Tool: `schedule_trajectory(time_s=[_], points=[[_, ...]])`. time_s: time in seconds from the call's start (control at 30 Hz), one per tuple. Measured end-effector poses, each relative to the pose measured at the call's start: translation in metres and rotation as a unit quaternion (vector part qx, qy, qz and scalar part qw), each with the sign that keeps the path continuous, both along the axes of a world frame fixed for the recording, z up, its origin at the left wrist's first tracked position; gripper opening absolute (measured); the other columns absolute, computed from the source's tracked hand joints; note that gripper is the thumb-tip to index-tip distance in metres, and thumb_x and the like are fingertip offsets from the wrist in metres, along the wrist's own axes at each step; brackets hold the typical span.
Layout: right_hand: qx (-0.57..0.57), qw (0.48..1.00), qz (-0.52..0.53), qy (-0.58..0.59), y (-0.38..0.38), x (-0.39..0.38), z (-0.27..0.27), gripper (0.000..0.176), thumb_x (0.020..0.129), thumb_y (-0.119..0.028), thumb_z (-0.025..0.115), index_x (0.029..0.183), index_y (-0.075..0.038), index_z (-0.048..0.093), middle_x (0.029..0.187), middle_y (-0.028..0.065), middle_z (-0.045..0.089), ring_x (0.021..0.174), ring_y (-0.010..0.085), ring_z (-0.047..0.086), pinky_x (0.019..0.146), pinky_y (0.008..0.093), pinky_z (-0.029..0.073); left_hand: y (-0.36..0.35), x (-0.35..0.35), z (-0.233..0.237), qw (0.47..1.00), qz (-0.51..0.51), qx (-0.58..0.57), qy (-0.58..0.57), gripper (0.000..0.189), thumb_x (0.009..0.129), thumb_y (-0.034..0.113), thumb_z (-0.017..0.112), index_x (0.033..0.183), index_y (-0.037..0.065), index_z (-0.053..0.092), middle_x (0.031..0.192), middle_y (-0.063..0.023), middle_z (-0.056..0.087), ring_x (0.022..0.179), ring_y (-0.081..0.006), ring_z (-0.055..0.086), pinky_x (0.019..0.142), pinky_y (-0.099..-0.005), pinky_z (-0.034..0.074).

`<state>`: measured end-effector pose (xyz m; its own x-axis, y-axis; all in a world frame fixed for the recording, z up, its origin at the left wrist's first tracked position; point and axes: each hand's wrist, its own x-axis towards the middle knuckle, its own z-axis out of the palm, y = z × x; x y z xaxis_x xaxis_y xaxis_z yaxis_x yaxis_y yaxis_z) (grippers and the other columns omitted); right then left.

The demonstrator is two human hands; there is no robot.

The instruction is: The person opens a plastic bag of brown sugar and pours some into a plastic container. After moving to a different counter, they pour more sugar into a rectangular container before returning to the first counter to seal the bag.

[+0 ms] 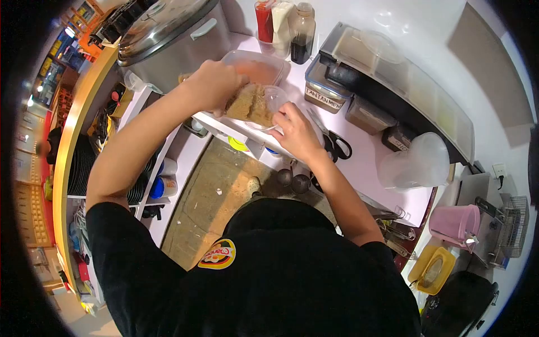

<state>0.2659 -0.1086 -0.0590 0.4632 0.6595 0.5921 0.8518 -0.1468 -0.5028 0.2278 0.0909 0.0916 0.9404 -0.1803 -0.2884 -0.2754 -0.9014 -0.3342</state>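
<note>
Head view, toward twelve o'clock: one clear container [274, 100] of brown crumbs [247, 109], with left hand [212, 87] curled narrow at its ten-o'clock edge, grip contents hidden, and right hand [296, 130] pinching its four-o'clock rim. Farther toward twelve, three bottles: one red [263, 22], one white [282, 23], one dark [303, 35]. At two, one pair of scissors [340, 147]. At eleven, one lidded pot [185, 53].
</note>
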Motion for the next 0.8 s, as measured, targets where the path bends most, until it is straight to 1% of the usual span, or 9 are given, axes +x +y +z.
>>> schedule_trajectory(time_s=[0.17, 0.27, 0.4, 0.47, 0.5, 0.57, 0.6, 0.7, 0.8], points=[[-0.008, 0.999, -0.041, 0.03, -0.005, -0.004, -0.003, 0.04, 0.062, -0.016, 0.08, 0.083, -0.004, 0.049, 0.094, 0.0107, 0.045, 0.085, 0.0311, 0.053, 0.071, 0.04, 0.046, -0.027, 0.024, 0.013, 0.995, -0.02, 0.075, 0.063, 0.05, 0.047, 0.016, 0.081, 0.095, 0.011, 0.065, 0.077, -0.0099, 0.067, 0.073, -0.0284, 0.067, 0.062, -0.0378, 0.052], [-0.027, 0.997, -0.051, 0.045, -0.008, -0.003, -0.004, 0.046, 0.06, -0.018, 0.082, 0.086, -0.004, 0.046, 0.095, 0.0124, 0.044, 0.085, 0.0328, 0.052, 0.072, 0.0413, 0.045, -0.047, 0.031, 0.016, 0.988, -0.019, 0.136, 0.067, 0.04, 0.05, 0.019, 0.081, 0.086, 0.01, 0.068, 0.081, -0.0081, 0.068, 0.077, -0.0247, 0.068, 0.062, -0.0365, 0.052], [-0.031, 0.989, -0.075, 0.12, -0.006, -0.003, -0.002, 0.062, 0.057, -0.02, 0.084, 0.102, -0.004, 0.044, 0.097, 0.0154, 0.045, 0.095, 0.0343, 0.051, 0.08, 0.0391, 0.047, -0.071, 0.038, 0.011, 0.979, -0.014, 0.189, 0.078, 0.039, 0.067, 0.026, 0.074, 0.103, 0.013, 0.067, 0.098, -0.0047, 0.068, 0.093, -0.0222, 0.065, 0.072, -0.0369, 0.053], [0.042, 0.992, -0.101, 0.061, -0.001, 0.0, 0.006, 0.077, 0.054, -0.023, 0.086, 0.113, -0.005, 0.039, 0.106, 0.018, 0.045, 0.102, 0.0342, 0.05, 0.083, 0.0373, 0.047, -0.076, 0.043, -0.002, 0.977, -0.02, 0.2, 0.07, 0.041, 0.071, 0.029, 0.072, 0.108, 0.015, 0.066, 0.102, -0.0048, 0.067, 0.097, -0.0222, 0.064, 0.075, -0.0395, 0.052], [0.078, 0.99, -0.114, 0.033, 0.003, 0.001, 0.012, 0.085, 0.053, -0.025, 0.087, 0.118, -0.005, 0.036, 0.11, 0.0193, 0.045, 0.106, 0.0342, 0.049, 0.085, 0.0364, 0.047, -0.075, 0.045, -0.009, 0.978, -0.034, 0.197, 0.061, 0.036, 0.071, 0.029, 0.071, 0.103, 0.014, 0.067, 0.099, -0.0054, 0.068, 0.094, -0.0216, 0.065, 0.072, -0.0385, 0.052], [0.149, 0.979, -0.066, 0.121, 0.018, 0.007, 0.022, 0.079, 0.054, -0.028, 0.088, 0.114, -0.001, 0.045, 0.116, 0.0152, 0.049, 0.105, 0.0275, 0.053, 0.086, 0.0351, 0.047, -0.073, 0.051, -0.019, 0.978, -0.063, 0.193, 0.043, 0.027, 0.071, 0.028, 0.068, 0.092, 0.01, 0.07, 0.095, -0.0066, 0.068, 0.088, -0.0206, 0.066, 0.067, -0.0365, 0.053], [0.184, 0.968, -0.042, 0.164, 0.026, 0.011, 0.025, 0.076, 0.054, -0.029, 0.088, 0.112, 0.001, 0.049, 0.119, 0.0132, 0.051, 0.105, 0.0242, 0.055, 0.087, 0.0345, 0.047, -0.078, 0.052, -0.015, 0.973, -0.061, 0.21, 0.075, 0.029, 0.071, 0.028, 0.069, 0.094, 0.01, 0.07, 0.097, -0.0067, 0.068, 0.089, -0.0215, 0.066, 0.068, -0.0379, 0.053], [0.112, 0.934, 0.064, 0.332, 0.041, 0.023, 0.018, 0.067, 0.055, -0.028, 0.089, 0.106, 0.001, 0.058, 0.11, 0.0109, 0.061, 0.098, 0.019, 0.06, 0.084, 0.0328, 0.049, -0.094, 0.055, -0.005, 0.96, -0.035, 0.241, 0.138, 0.036, 0.07, 0.028, 0.069, 0.101, 0.009, 0.068, 0.101, -0.0071, 0.067, 0.091, -0.0237, 0.066, 0.069, -0.0416, 0.053], [0.098, 0.888, 0.083, 0.441, 0.047, 0.025, 0.018, 0.054, 0.057, -0.025, 0.088, 0.098, 0.0, 0.064, 0.097, 0.0079, 0.068, 0.09, 0.0158, 0.063, 0.08, 0.0313, 0.051, -0.097, 0.057, -0.007, 0.963, 0.008, 0.234, 0.132, 0.038, 0.069, 0.027, 0.07, 0.103, 0.01, 0.068, 0.103, -0.0073, 0.067, 0.092, -0.0248, 0.066, 0.07, -0.0436, 0.052]])
